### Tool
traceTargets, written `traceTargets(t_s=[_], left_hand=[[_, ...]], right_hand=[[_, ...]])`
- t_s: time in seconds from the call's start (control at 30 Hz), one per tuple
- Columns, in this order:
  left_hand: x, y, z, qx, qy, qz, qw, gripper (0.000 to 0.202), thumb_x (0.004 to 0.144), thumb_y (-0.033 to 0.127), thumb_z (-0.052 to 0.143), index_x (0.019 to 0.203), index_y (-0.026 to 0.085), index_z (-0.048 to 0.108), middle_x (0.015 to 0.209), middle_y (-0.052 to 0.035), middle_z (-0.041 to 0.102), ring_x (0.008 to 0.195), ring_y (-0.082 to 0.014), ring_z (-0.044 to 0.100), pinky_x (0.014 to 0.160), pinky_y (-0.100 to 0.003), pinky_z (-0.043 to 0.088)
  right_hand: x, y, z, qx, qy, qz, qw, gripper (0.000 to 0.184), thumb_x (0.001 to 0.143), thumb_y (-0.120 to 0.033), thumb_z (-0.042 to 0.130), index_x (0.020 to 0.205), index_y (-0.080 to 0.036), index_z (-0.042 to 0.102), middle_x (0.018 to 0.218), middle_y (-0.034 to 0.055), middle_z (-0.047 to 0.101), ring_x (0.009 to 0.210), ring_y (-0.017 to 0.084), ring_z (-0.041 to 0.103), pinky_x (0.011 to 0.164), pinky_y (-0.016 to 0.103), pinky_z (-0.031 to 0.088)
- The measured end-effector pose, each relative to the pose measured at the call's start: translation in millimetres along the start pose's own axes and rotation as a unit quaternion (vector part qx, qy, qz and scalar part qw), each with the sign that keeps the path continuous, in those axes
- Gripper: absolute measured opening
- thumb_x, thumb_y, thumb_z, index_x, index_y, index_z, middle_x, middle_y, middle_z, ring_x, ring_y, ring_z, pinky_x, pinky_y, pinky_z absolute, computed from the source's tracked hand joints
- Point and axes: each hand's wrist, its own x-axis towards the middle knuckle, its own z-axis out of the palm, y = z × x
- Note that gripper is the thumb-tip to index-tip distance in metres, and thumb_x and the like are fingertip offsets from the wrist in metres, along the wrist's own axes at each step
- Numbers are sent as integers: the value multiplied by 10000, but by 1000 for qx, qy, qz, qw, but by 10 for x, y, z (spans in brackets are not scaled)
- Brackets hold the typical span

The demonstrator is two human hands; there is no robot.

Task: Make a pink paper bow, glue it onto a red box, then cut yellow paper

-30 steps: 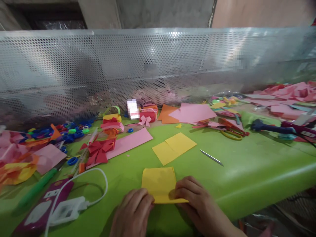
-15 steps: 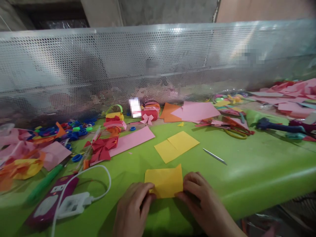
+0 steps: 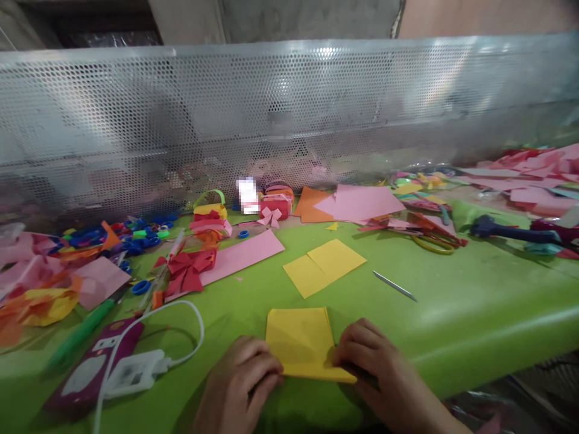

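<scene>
A folded piece of yellow paper (image 3: 298,340) is between my hands, its near edge turned into a narrow fold that sticks out at the right. My left hand (image 3: 242,383) pinches its lower left corner between thumb and fingers. At the right side, my right hand (image 3: 384,367) has its fingers closed on the paper's edge, with the thumb partly hidden. Beyond it, two flat yellow paper pieces (image 3: 324,267) lie overlapping on the green tabletop (image 3: 253,289). A thin silver pointed tool (image 3: 394,286) rests to their right.
At left are a purple power strip (image 3: 94,367) with a white charger (image 3: 136,374) and cable, plus a green-handled tool (image 3: 81,334). Red paper bows (image 3: 187,271) and pink paper (image 3: 246,256) lie mid-left. Yellow-handled scissors (image 3: 432,244) sit right, before a perforated metal panel (image 3: 280,108).
The yellow paper's near edge has come closer to me and now shows a narrow fold jutting right. Its raised top right corner lies flatter. Both hands have shifted slightly outward.
</scene>
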Motion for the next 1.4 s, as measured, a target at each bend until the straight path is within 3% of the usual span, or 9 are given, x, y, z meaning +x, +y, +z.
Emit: traceTargets(t_s=[0.13,0.43,0.67,0.8,0.93,1.03,1.17,1.23,1.4], left_hand=[[-4,-38,44,-15,43,-2,999,116,834,241,529,786,242,634,782,10,655,745,-129,620,656,-206,494],[70,29,91,-16,23,-188,982,107,783,248,563,877,228,609,776,-1,647,720,-163,604,687,-283,471],[104,64,92,50,7,-257,965,27,754,226,571,767,217,549,665,26,596,644,-162,579,618,-284,433],[126,83,76,89,3,-170,981,76,774,191,545,709,218,575,698,12,591,677,-163,577,597,-274,425],[136,121,115,100,3,-16,995,190,765,97,524,723,245,635,765,-1,591,775,-165,581,619,-258,442],[71,93,161,122,8,37,992,230,757,67,496,745,245,642,749,5,607,721,-147,584,590,-236,463],[-113,-113,150,217,65,155,961,316,792,85,416,956,235,641,866,-6,674,771,-153,610,688,-244,503],[-197,-253,101,288,144,189,928,358,797,73,374,1003,205,636,910,-20,696,849,-161,618,738,-232,499],[-275,-389,9,309,146,227,912,335,837,171,366,1028,225,635,912,2,708,844,-129,633,770,-182,489]], right_hand=[[-15,22,73,-47,29,-8,998,155,855,-155,497,727,-187,579,743,39,576,728,169,521,617,279,434],[33,4,250,-179,156,-8,971,209,826,-156,488,621,-190,467,626,17,513,616,165,489,550,280,399],[14,82,222,-198,124,19,972,211,767,-170,595,611,-201,456,629,4,513,624,172,495,531,271,386],[64,34,218,-185,122,22,975,142,803,-193,582,676,-206,521,694,13,546,676,169,513,553,264,395],[169,-112,361,-152,176,-103,967,264,880,-151,440,633,-202,518,577,-22,514,566,123,484,503,249,347],[187,-150,439,-169,177,-168,955,310,907,-141,396,629,-191,524,540,-40,517,516,102,467,511,255,348],[70,-48,351,-196,225,-177,938,271,930,-165,405,749,-200,604,628,-37,610,694,107,552,748,268,404],[0,-4,261,-209,242,-169,932,248,931,-204,424,782,-212,623,640,-44,632,768,120,561,871,297,372],[-5,-97,243,-218,245,-157,932,238,919,-211,433,819,-219,649,702,-26,663,817,146,559,870,313,384]])
